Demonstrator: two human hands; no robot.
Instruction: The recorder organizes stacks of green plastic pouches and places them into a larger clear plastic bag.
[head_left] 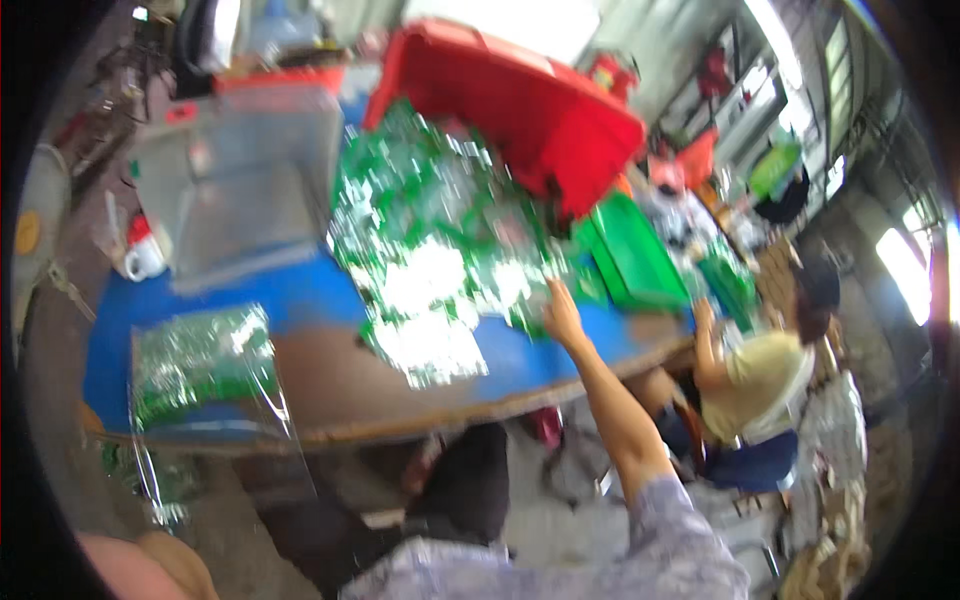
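Observation:
My right arm stretches forward across the table, and my right hand (563,312) is at the right edge of a heap of shiny green-and-clear small packets (410,210). Motion smears its fingers, so whether they grip a packet is unclear. Bare skin, seemingly part of my left arm (150,568), shows at the lower left; my left hand is out of sight. A clear plastic bag (200,365) filled with similar green pieces lies at the table's left front, its loose mouth hanging over the edge. Behind the heap, a red bin (520,105) is tipped on its side toward it.
A greyish clear tub (250,190) stands left of the heap, beside a white cup-like container (145,258) with red on it. Right of my hand lies a green tray (635,255). Another person (755,385) sits at the table's right end. The blue-and-brown tabletop (320,365) has a curved-looking front edge.

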